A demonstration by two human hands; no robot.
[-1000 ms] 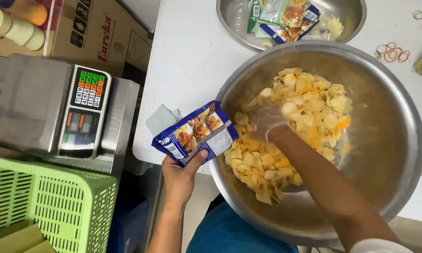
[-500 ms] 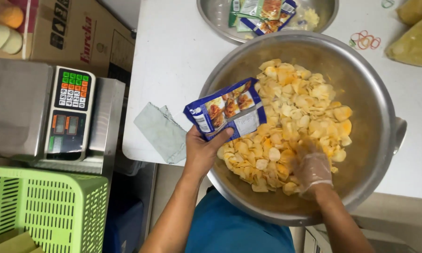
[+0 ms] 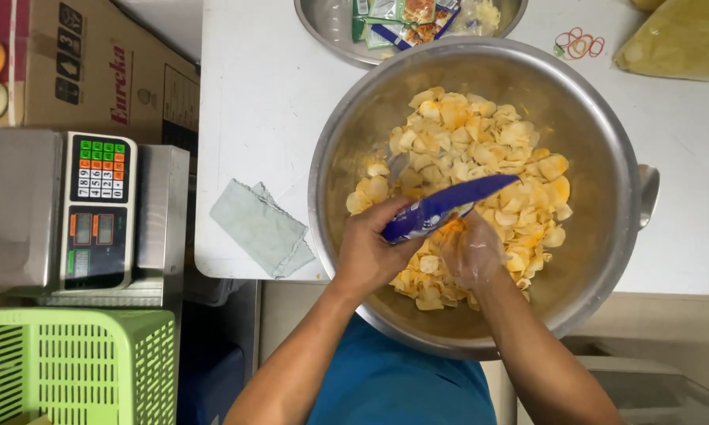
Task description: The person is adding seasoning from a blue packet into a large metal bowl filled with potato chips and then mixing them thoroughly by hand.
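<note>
A large steel bowl on the white table is half full of yellow chips. My left hand grips a blue snack bag, held edge-on over the near side of the bowl. My right hand, in a thin clear glove, is right beside the bag's mouth, fingers closed around some chips just under it. Both hands are over the chip pile.
A smaller steel bowl with several printed bags sits at the far edge. A grey cloth lies left of the big bowl. A digital scale, green basket, cardboard box, rubber bands and a yellow-filled plastic bag surround the table.
My left hand has swung the blue bag from outside the bowl's left rim to over the chips, now edge-on. My right hand came back from the pile to the bag's mouth.
</note>
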